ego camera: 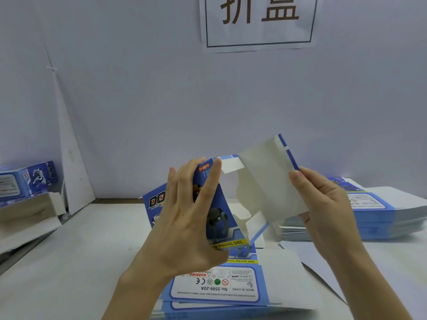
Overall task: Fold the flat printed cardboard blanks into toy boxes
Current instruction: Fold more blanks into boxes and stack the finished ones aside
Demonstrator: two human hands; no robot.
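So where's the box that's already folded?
The folded box sits at the far left of the head view, on pale cardboard by the wall, well left of the left hand.

The bench (76, 255) shows a broad bare strip on its left half, open from the near edge back to the wall (161, 100). At the far left, folded boxes (27, 181) and a leaning white board (76, 158) block the corner. A stack of flat blanks (381, 218) fills the right side, a second stack (219, 292) the near middle — and the half-opened blank (265, 181) held above it closes the air there.
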